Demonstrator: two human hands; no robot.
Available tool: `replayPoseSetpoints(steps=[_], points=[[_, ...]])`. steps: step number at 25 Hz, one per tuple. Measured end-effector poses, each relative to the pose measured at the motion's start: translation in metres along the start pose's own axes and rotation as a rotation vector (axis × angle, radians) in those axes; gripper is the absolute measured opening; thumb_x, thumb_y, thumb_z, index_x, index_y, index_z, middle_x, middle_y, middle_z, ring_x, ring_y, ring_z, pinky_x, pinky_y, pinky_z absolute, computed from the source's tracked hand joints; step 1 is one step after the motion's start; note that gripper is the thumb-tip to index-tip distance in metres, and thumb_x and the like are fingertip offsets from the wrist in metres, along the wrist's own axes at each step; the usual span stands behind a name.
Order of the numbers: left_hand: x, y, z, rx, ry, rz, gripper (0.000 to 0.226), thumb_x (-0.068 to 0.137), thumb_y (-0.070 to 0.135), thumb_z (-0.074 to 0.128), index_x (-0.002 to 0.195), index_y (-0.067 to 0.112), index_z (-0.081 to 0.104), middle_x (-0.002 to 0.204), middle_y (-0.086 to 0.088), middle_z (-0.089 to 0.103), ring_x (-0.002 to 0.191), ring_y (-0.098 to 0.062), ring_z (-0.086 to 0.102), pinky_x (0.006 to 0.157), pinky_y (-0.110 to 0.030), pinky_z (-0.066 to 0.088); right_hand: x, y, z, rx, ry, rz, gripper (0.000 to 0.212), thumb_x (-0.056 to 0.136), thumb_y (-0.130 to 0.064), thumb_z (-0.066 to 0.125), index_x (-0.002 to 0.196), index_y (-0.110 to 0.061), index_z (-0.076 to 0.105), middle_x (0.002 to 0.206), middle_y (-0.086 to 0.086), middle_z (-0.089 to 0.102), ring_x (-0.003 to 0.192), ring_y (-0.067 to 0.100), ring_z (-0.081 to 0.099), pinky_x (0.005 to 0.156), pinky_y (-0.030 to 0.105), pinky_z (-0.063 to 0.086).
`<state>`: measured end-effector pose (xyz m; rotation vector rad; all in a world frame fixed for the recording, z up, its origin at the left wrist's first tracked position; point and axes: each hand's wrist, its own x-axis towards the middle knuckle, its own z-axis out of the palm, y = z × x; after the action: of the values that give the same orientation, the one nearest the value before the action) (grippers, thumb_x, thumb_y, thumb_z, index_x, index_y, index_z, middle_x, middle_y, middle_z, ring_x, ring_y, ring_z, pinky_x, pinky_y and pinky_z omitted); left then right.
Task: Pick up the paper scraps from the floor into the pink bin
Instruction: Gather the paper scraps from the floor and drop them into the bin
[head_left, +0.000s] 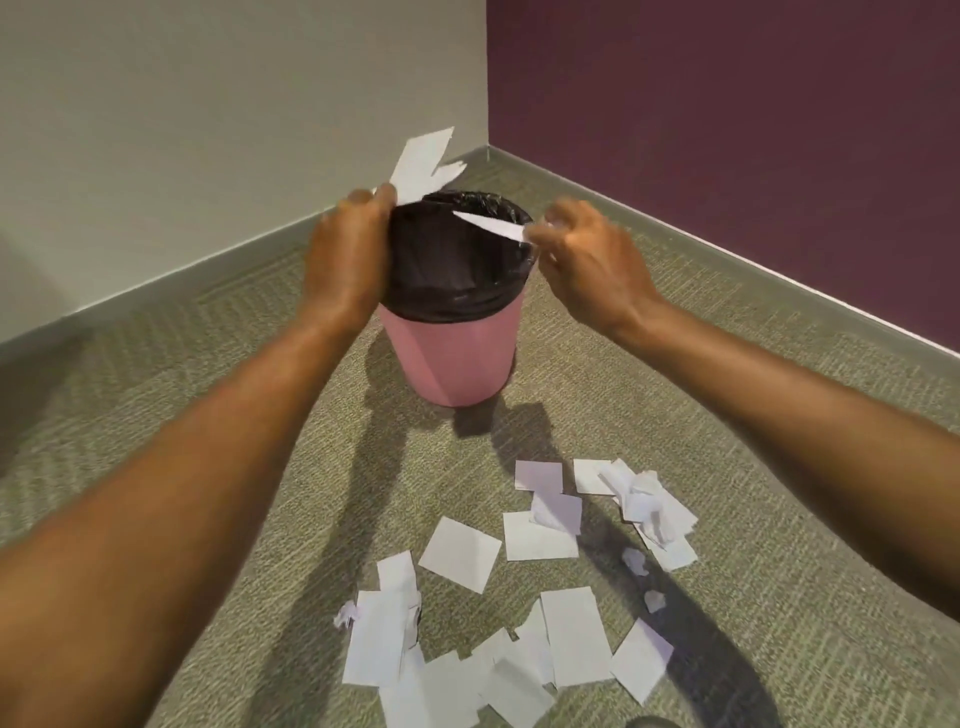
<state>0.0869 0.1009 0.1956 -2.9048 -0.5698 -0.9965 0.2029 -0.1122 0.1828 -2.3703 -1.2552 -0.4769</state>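
A pink bin (451, 358) lined with a black bag (452, 249) stands on the carpet in the room's corner. My left hand (345, 254) is at the bin's left rim and pinches white paper scraps (423, 161) that stick up above it. My right hand (587, 260) is at the right rim and pinches a narrow white paper strip (491, 224) over the bin's opening. Several white paper scraps (460, 553) lie scattered on the floor in front of the bin, some flat, some crumpled (647, 506).
Grey-green carpet (208, 374) covers the floor. A pale wall (208, 130) runs on the left and a dark purple wall (727, 104) on the right, meeting behind the bin. A dark rounded object (652, 722) shows at the bottom edge.
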Motion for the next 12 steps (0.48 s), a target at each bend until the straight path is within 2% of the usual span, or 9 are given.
replayPoseSetpoints(steps=[2,5,7,9,11,12], points=[[0.034,-0.004,0.017,0.073,-0.075,0.021,0.024,0.087,-0.003,0.046,0.107,0.002,0.058,0.092,-0.027,0.062,0.083,-0.044,0.063,0.065,-0.050,0.049,0.025,0.010,-0.001,-0.103,-0.019,-0.062,0.023,0.096,-0.019,0.047,0.105,-0.008,0.065,0.113,0.015,0.058,0.101,0.031,0.056,0.079,0.047,0.054],[0.060,-0.003,0.044,0.083,-0.257,0.076,0.028,0.086,0.000,0.048,0.112,0.005,0.058,0.101,-0.029,0.061,0.091,-0.048,0.061,0.068,-0.045,0.045,0.057,0.018,0.012,-0.196,-0.091,-0.178,0.027,0.093,-0.007,0.044,0.110,-0.008,0.065,0.117,0.016,0.057,0.107,0.036,0.052,0.083,0.050,0.049],[0.064,0.000,0.057,0.044,-0.374,0.075,0.036,0.089,0.004,0.054,0.124,0.010,0.053,0.111,-0.027,0.061,0.101,-0.046,0.060,0.075,-0.045,0.047,0.073,0.016,0.027,-0.196,-0.145,-0.241,0.030,0.093,-0.007,0.044,0.115,-0.010,0.064,0.121,0.016,0.057,0.110,0.037,0.052,0.086,0.050,0.049],[0.061,-0.001,0.064,-0.057,-0.445,0.015,0.058,0.087,0.007,0.064,0.139,0.012,0.040,0.124,-0.025,0.055,0.111,-0.044,0.055,0.083,-0.042,0.046,0.085,0.014,0.045,-0.165,-0.195,-0.279,0.031,0.092,-0.010,0.053,0.121,-0.011,0.061,0.124,0.016,0.057,0.111,0.037,0.055,0.087,0.049,0.051],[0.053,-0.007,0.064,-0.093,-0.468,-0.005,0.073,0.080,0.002,0.069,0.144,0.013,0.034,0.132,-0.024,0.049,0.118,-0.042,0.051,0.089,-0.041,0.045,0.092,0.011,0.058,-0.108,-0.236,-0.267,0.042,0.089,-0.015,0.062,0.131,-0.016,0.054,0.127,0.014,0.057,0.110,0.034,0.058,0.087,0.047,0.054],[0.049,-0.013,0.063,-0.100,-0.464,-0.019,0.073,0.080,0.002,0.068,0.144,0.013,0.035,0.134,-0.023,0.047,0.120,-0.041,0.049,0.091,-0.042,0.045,0.095,0.010,0.062,-0.062,-0.255,-0.238,0.049,0.089,-0.015,0.063,0.135,-0.017,0.050,0.129,0.013,0.056,0.112,0.033,0.057,0.088,0.047,0.054]])
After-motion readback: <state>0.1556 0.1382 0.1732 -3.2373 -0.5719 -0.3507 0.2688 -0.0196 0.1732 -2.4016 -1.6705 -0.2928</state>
